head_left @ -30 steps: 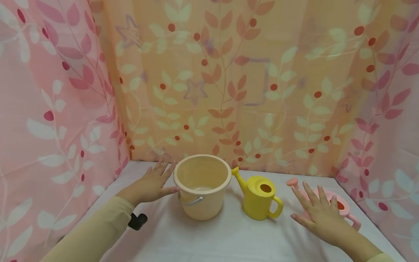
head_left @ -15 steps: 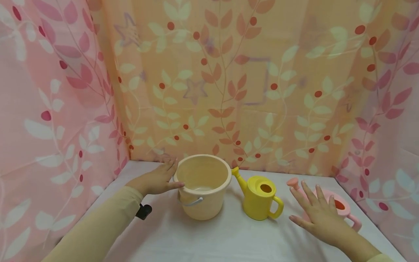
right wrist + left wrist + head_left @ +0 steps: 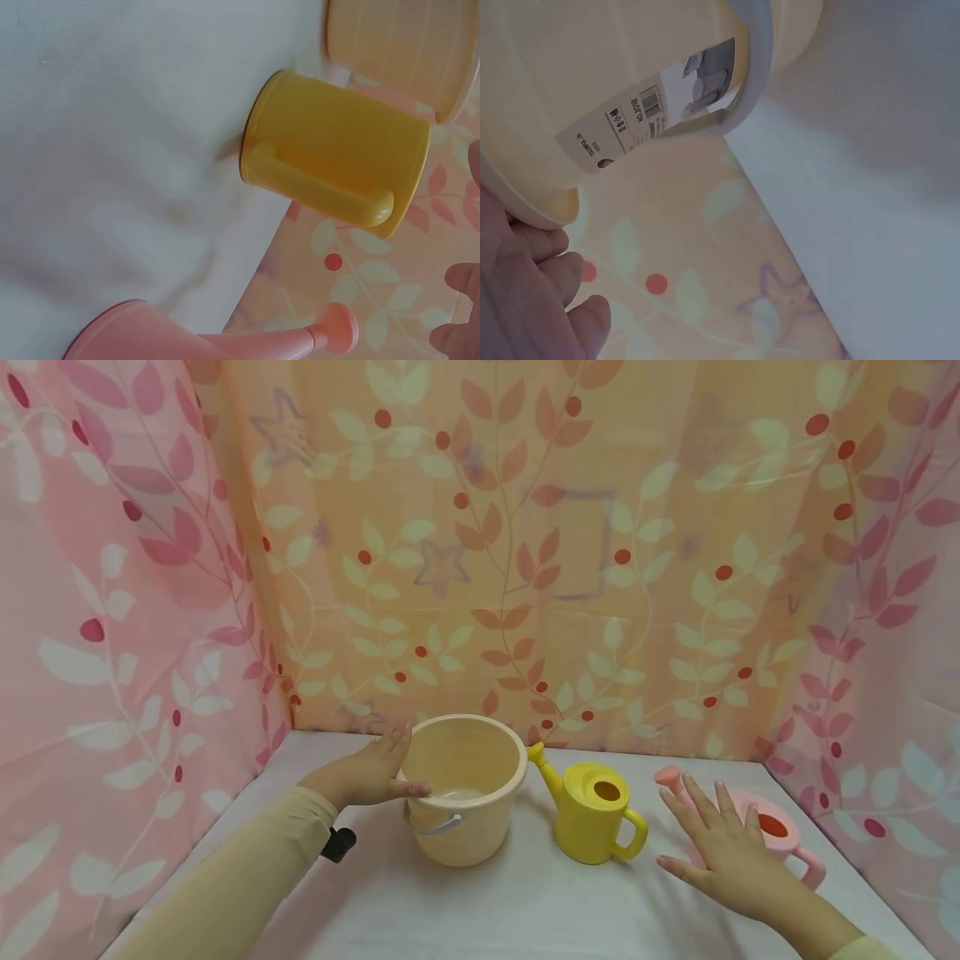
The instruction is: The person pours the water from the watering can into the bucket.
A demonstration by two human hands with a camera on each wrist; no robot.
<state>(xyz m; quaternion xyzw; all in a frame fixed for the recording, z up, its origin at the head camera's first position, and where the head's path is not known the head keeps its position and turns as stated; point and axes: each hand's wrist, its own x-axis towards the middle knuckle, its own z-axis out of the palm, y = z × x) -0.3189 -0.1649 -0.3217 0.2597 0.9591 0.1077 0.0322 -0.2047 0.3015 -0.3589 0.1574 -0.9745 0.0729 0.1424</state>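
Note:
A cream bucket (image 3: pixel 465 827) with a pale blue-grey handle (image 3: pixel 438 827) stands upright on the white surface. My left hand (image 3: pixel 367 774) lies against its left rim, the thumb over the near side and the fingers towards the back. In the left wrist view, relaxed fingers (image 3: pixel 562 277) touch the rim beside a printed label (image 3: pixel 660 105). To the bucket's right stands a yellow watering can (image 3: pixel 588 818). My right hand (image 3: pixel 727 860), fingers spread, hovers in front of a pink watering can (image 3: pixel 765 827) and partly hides it. Nothing is in that hand's grasp.
A white cloth (image 3: pixel 525 910) covers the table. Patterned curtains enclose it: an orange one (image 3: pixel 450 627) at the back, pink ones at the left (image 3: pixel 142 677) and right (image 3: pixel 885 710). A small black device (image 3: pixel 339 843) sits at my left wrist.
My left hand has moved right, from beside the bucket onto its left rim. The right hand stays over the pink watering can. The bucket and both cans have not visibly moved.

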